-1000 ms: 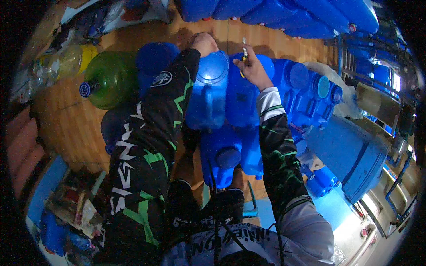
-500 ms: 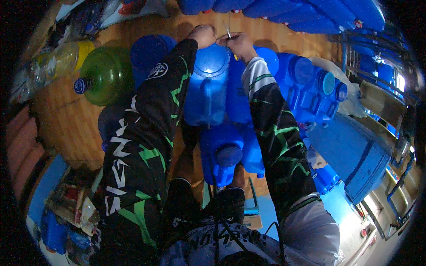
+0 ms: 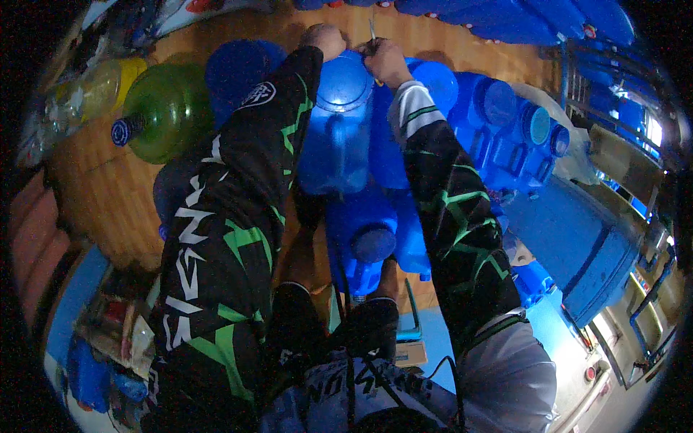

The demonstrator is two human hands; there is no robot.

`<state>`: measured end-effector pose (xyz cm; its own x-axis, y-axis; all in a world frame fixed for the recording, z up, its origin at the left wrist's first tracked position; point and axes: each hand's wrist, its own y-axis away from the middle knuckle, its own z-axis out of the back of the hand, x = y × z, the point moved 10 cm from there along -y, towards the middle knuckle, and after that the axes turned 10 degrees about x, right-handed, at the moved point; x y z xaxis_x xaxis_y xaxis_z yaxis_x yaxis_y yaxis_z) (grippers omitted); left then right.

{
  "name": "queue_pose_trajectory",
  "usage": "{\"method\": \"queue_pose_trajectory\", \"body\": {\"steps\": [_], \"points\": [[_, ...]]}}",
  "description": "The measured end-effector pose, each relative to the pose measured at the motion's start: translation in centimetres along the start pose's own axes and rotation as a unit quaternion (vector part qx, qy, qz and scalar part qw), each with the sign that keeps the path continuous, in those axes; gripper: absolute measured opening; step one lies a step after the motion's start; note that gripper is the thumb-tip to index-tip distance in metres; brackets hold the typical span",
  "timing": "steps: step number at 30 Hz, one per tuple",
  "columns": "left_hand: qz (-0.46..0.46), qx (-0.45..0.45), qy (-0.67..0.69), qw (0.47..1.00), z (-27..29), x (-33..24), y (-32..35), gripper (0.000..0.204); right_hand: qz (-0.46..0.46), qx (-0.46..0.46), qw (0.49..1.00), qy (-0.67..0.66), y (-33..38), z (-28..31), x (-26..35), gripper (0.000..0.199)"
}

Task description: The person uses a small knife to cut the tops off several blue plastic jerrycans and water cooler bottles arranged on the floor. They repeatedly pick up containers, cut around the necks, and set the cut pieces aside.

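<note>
Up past the far end of a light-blue plastic jug [image 3: 336, 162], two hands sit pretty close together. The left hand [image 3: 323, 41] is bunched at the jug's far left corner, back of the hand up, but its fingertips are hidden, so I honestly can't tell if it's pinching anything or just resting there. The right hand [image 3: 388, 63] is just across from it, fingers closed around a slim bladed tool [image 3: 372, 30], with the thin pale end poking out away from the person. Can't make out whether that end touches anything, it's too small to say.

The jug itself is bang in the middle, between the two black-and-green sleeves [image 3: 234, 195], with a big round lid [image 3: 341, 85] catching the light and a moulded handle [image 3: 339, 144] on the near side. Just to the right there's a line of deeper blue jerrycans [image 3: 468, 119], one with a teal cap [image 3: 535, 125]. Closer to the person, another blue jug [image 3: 361, 209] shows its round cap [image 3: 374, 243]. Off left it's a dark blue container [image 3: 238, 72], partly behind the sleeve, then a green carboy [image 3: 170, 112] with its neck pointing left, on the wood-look floor [image 3: 101, 195]
</note>
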<state>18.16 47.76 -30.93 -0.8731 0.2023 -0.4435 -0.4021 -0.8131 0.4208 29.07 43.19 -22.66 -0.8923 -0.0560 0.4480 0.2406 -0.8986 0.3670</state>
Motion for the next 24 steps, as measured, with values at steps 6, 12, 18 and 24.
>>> {"method": "queue_pose_trajectory", "body": {"steps": [6,12,18,24], "points": [[0.047,-0.221,-0.065,0.972,0.6,2.4,1.8,0.027,-0.190,-0.089,0.972,-0.108,5.0,-1.5,-4.0,0.017],[0.122,-0.223,0.058,0.965,5.4,1.7,11.8,0.025,-0.281,-0.095,0.943,-0.151,13.2,-4.5,-4.4,0.018],[0.132,-0.214,0.153,0.956,6.3,-4.4,23.8,0.013,-0.237,-0.263,0.907,-0.229,27.5,0.1,-7.2,0.015],[0.087,-0.056,0.417,0.903,-4.0,-21.7,25.4,0.013,-0.359,-0.322,0.731,-0.483,48.5,3.2,-20.9,0.014]]}}
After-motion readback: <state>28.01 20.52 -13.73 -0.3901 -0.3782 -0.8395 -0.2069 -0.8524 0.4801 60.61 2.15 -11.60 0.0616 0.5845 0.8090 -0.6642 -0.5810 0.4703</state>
